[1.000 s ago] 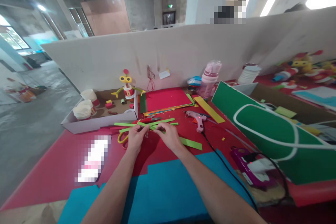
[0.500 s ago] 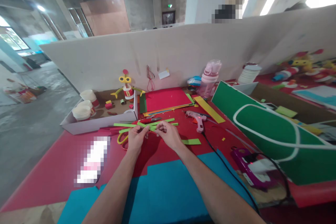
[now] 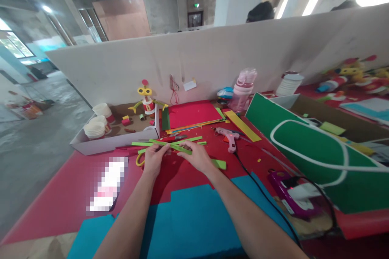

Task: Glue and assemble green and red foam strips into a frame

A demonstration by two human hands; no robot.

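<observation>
- Moved since half a second ago: left hand [image 3: 152,161] a little farther left, and green strip [image 3: 175,147] now showing a longer stretch from one hand to the other.
- Also drawn slightly leftward: broad green end [image 3: 220,164], showing beyond the right wrist; cannot tell whether part of the same strip.
- At left, thumb and forefinger pinched together on the strip, with the strip's far end jutting out past the fingertips.
- At right hand [image 3: 199,157], fingers bent around the strip, thumb below; cannot tell whether pressing on it or letting it slide.
- Above the red tabletop [image 3: 60,206], strip slanting down from left to right in front of the body.
- Just behind, loose green strips [image 3: 197,139] crossing near a red-handled tool [image 3: 164,140].
- Beside the left hand, yellow loop of scissors [image 3: 139,159], partly hidden.
- Right of the right hand, pink glue gun [image 3: 231,141] lying on its side, near a yellow strip [image 3: 244,126].
- Behind on the left, shallow box [image 3: 115,145] with paper cups [image 3: 95,130] and a small figure [image 3: 148,106].
- Under the forearms, blue sheets [image 3: 194,218].
</observation>
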